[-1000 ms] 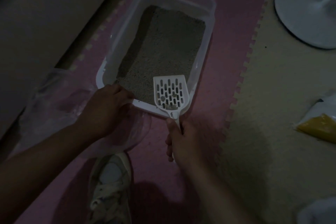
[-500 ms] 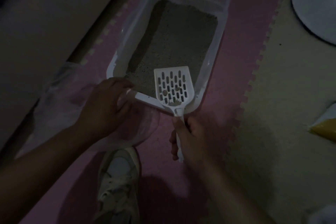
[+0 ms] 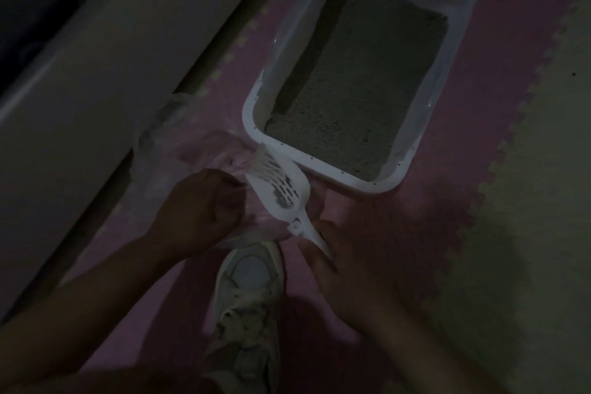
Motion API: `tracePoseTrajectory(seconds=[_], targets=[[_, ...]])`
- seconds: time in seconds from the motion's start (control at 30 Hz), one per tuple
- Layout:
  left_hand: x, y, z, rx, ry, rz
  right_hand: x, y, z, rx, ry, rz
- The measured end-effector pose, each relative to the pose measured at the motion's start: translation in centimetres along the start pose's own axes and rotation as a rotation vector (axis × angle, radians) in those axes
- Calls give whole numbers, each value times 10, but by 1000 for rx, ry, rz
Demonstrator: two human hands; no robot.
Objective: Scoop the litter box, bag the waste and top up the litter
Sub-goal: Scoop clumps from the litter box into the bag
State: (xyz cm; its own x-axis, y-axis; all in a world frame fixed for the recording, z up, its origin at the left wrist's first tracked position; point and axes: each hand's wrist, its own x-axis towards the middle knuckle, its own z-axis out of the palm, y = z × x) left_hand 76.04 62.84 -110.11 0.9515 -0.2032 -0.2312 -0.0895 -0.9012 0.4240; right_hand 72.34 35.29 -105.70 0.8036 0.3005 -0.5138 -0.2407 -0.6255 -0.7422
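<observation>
The right hand (image 3: 332, 253) grips the handle of the white slotted scoop (image 3: 281, 184). The scoop is tilted over the open mouth of the clear bag (image 3: 179, 150), with dark clumps resting in its lower end. The left hand (image 3: 198, 205) has its fingers curled on the bag's edge, holding it beside the scoop. The bag lies on the pink mat (image 3: 499, 105), just beside the near left corner of the litter box (image 3: 323, 166). The box holds grey litter (image 3: 358, 86), piled toward its right side. A white shoe (image 3: 248, 291) stands between the forearms.
</observation>
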Motion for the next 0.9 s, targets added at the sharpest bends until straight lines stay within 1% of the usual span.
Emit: tracePoseTrajectory(seconds=[0.07,0.13,0.2,0.33,0.4,0.53,0.63,0.77,0.83,0.9], targets=[[-2,-2,3,12,-31,-9,3,8,6,-193,25,-2],[-3,-2,4,27,-52,-2,5,14,10,-264,83,-20],[-3,-2,6,47,-66,7,7,14,12,-241,111,-28],[-2,-1,8,76,-118,-3,13,15,17,-305,81,-12],[-1,1,8,67,-128,-13,16,14,18,-262,79,6],[0,3,8,76,-135,-17,17,13,19,-298,41,34],[-1,5,8,84,-131,-34,10,14,20,-360,87,2],[0,7,6,92,-125,-55,12,19,20,-309,53,70],[2,7,6,93,-112,-55,12,21,19,-339,75,37],[1,6,7,100,-121,-66,11,19,20,-304,104,1]])
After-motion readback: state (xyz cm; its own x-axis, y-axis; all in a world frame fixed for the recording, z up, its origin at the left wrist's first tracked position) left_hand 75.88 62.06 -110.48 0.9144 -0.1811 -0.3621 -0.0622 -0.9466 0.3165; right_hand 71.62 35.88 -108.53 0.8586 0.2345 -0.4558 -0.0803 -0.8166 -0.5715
